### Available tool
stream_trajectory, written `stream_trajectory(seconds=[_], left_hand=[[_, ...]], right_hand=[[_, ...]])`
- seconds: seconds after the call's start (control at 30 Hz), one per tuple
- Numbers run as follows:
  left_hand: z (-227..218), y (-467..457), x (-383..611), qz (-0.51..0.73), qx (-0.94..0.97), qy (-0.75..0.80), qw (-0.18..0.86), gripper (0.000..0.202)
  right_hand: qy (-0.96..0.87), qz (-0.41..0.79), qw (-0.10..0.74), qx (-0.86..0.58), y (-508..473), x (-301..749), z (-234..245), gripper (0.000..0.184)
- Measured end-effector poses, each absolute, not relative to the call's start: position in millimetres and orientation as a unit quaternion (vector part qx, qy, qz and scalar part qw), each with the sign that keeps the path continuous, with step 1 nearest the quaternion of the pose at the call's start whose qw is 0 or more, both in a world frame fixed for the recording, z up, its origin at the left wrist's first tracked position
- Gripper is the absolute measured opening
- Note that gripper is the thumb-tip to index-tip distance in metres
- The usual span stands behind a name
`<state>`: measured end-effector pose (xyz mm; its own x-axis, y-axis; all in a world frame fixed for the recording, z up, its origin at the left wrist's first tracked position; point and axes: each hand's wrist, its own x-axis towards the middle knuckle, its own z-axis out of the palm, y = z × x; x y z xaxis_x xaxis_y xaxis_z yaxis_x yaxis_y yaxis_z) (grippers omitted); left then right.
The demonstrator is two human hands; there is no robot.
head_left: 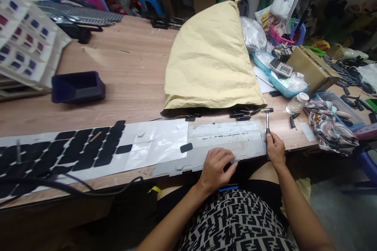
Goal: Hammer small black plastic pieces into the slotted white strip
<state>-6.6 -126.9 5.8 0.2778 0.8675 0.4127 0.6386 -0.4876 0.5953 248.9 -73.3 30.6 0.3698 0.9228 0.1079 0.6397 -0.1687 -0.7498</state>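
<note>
My right hand [275, 149] is wrapped round the dark handle of a small hammer [267, 119], its head up near the table's far side of the board. My left hand [217, 168] rests at the front edge of a grey-white flat board [218, 139]. Its thumb and forefinger are brought together at a tiny thing too small to name. Several black pen-like pieces [243, 118] lie just behind the board. One black rounded patch [186, 148] sits at the board's left part, where a white sheet [159, 141] overlaps it.
Rows of black patches [85, 147] cover the white sheet at left, with a cable [97, 193] across its front. A large yellowish sack [212, 59] stands behind the board. Beyond are a dark bin [78, 87], a glass jar [297, 103], a cloth [330, 125] and blue baskets [338, 106].
</note>
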Motion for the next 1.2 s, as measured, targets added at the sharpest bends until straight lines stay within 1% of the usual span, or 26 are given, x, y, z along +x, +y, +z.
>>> stream_trajectory(seconds=[0.1, 0.2, 0.37, 0.5, 0.67, 0.73, 0.8, 0.9, 1.0, 1.2], left_hand=[[17.4, -74.4, -0.1, 0.371, 0.750, 0.529, 0.146, 0.022], [22.8, -13.4, 9.6, 0.347, 0.734, 0.571, 0.121, 0.027], [18.0, 46.3, 24.3, 0.287, 0.773, 0.553, 0.115, 0.020], [10.0, 48.7, 22.9, 0.267, 0.787, 0.546, 0.106, 0.013], [6.2, 32.4, 3.0, 0.258, 0.792, 0.546, 0.088, 0.013], [5.5, 24.5, -7.3, 0.273, 0.778, 0.554, 0.114, 0.014], [3.5, 16.4, -15.9, 0.291, 0.759, 0.559, 0.162, 0.014], [-1.6, 7.0, -22.5, 0.308, 0.740, 0.557, 0.220, 0.015], [-5.5, 3.9, -23.1, 0.317, 0.733, 0.556, 0.231, 0.017], [-5.7, 6.4, -23.1, 0.318, 0.729, 0.558, 0.238, 0.016]], right_hand=[[-0.534, 0.180, 0.375, -0.736, -73.2, 249.7, 27.7, 0.049], [-0.543, 0.174, 0.373, -0.732, -73.8, 250.8, 25.9, 0.049], [-0.552, 0.181, 0.368, -0.726, -75.6, 252.4, 25.4, 0.048], [-0.551, 0.180, 0.369, -0.727, -76.0, 251.4, 26.0, 0.050], [-0.548, 0.183, 0.373, -0.726, -75.6, 251.6, 27.4, 0.050], [-0.546, 0.188, 0.374, -0.726, -76.7, 252.0, 27.3, 0.051], [-0.559, 0.179, 0.373, -0.718, -79.6, 250.4, 27.1, 0.049], [-0.623, 0.122, 0.364, -0.681, -87.9, 241.7, 28.5, 0.042], [-0.697, 0.093, 0.347, -0.621, -98.9, 226.6, 32.6, 0.034], [-0.738, 0.107, 0.313, -0.589, -111.4, 202.7, 38.3, 0.033]])
